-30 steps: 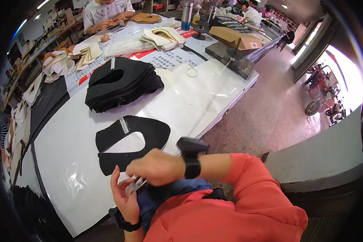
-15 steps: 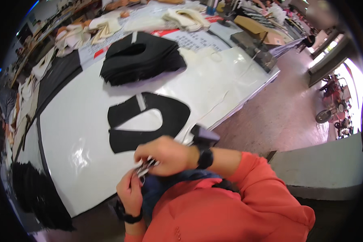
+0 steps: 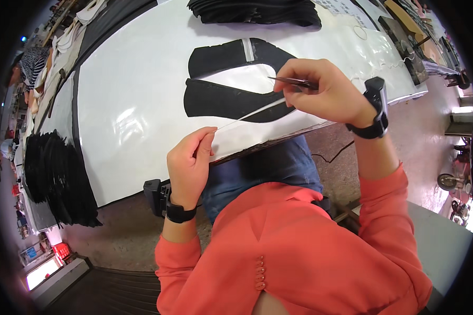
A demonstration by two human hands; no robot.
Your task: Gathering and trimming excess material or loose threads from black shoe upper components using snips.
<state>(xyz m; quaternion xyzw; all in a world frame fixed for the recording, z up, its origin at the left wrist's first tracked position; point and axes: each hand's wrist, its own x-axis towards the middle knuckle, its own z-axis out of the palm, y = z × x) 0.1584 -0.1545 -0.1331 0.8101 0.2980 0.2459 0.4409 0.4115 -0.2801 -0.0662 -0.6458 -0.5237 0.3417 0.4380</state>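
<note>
Nearest, just over the table's front edge, the left hand (image 3: 189, 163) pinches one end of a thin white tape strip (image 3: 263, 109) between thumb and fingertips. The strip runs taut and slantwise, away and to the right, up to the right hand (image 3: 323, 92). That hand is closed around a slim, pointed metal tool (image 3: 291, 81), perhaps small scissors, whose tip points left; the strip's other end vanishes at its fingers, so how it is gripped there I cannot tell.

Beyond the left hand, and partly under the right hand in this view, lies a black U-shaped shoe-upper piece (image 3: 210, 100) on the white-covered table (image 3: 126, 131). Its long axis runs left to right, the open ends to the left and the closed curve to the right. The right hand is the nearer, overlapping that curve; the left stands short of the near arm. The strip crosses that arm at a slant; whether they touch is unclear. The far arm bears a pale crosswise band (image 3: 247, 50). Farther back sits a stack of black pieces (image 3: 257, 13).
</note>
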